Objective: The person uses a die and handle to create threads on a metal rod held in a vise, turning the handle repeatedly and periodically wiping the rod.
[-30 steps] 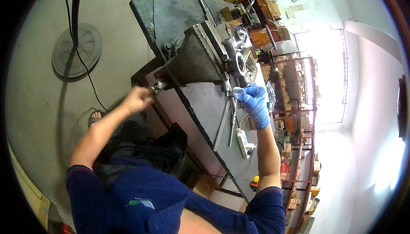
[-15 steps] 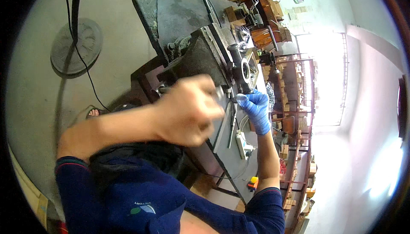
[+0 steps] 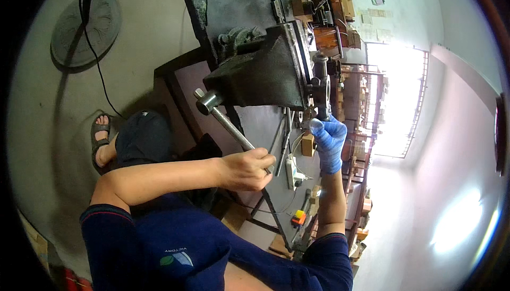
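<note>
A large dark bench vise (image 3: 265,73) stands on the grey workbench (image 3: 236,4), and a steel bar handle (image 3: 232,129) runs slantwise through its screw head. My bare left hand (image 3: 247,170) is closed around the lower end of that handle. A dark metal part with a round ring (image 3: 322,90) sits at the vise jaws; the jaws' grip on it is hidden. My right hand (image 3: 330,138), in a blue glove, pinches the near end of this part, thumb towards me.
Long metal rods (image 3: 284,141) and a white power strip (image 3: 291,173) lie on the bench beyond the handle. An orange and yellow tape measure (image 3: 298,217) is nearer me. Racks of small boxes (image 3: 366,100) line the wall. A round stand base (image 3: 87,31) rests on the floor.
My left hand, blurred earlier near the vise, has come down and now grips the handle. My right hand stays at the ring part. The whole view has shifted.
</note>
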